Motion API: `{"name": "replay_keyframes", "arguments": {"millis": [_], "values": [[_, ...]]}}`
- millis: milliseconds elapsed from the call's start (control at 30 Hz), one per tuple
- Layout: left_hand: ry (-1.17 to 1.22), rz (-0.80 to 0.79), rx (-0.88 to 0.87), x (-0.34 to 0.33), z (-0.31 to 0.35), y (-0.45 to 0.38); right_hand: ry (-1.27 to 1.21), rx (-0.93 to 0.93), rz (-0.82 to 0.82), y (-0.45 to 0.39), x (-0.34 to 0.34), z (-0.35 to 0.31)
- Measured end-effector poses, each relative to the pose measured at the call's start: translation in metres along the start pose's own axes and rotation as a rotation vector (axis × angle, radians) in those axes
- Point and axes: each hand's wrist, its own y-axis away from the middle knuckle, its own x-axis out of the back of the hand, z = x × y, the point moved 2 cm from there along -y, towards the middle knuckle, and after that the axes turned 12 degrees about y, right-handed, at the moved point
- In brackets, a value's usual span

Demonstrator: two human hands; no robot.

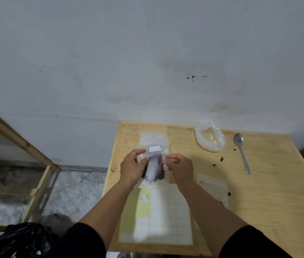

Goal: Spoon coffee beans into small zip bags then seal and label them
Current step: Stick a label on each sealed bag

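Left hand (pixel 133 166) and right hand (pixel 180 167) pinch a blurred zip bag (pixel 155 161) — label (pixel 155 149) unreadable.

Dim, soft-focus, wide-angle warped edges

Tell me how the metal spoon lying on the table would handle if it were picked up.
The spoon looks like rigid metal, so probably stiff. Its long thin handle lies flat on the table, so likely fiddly to pinch. The smooth, shiny bowl may be slippery.
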Motion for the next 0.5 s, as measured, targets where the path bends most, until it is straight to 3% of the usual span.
{"name": "replay_keyframes", "arguments": {"millis": [267,500], "values": [[-0.318,-0.046,-0.025,-0.017,-0.002,-0.036,0.279,0.082,-0.018,-0.058,-0.009,-0.014],[-0.571,-0.014,-0.134,-0.042,0.005,-0.039,0.819,0.374,-0.049,-0.056,0.009,-0.010]]}}
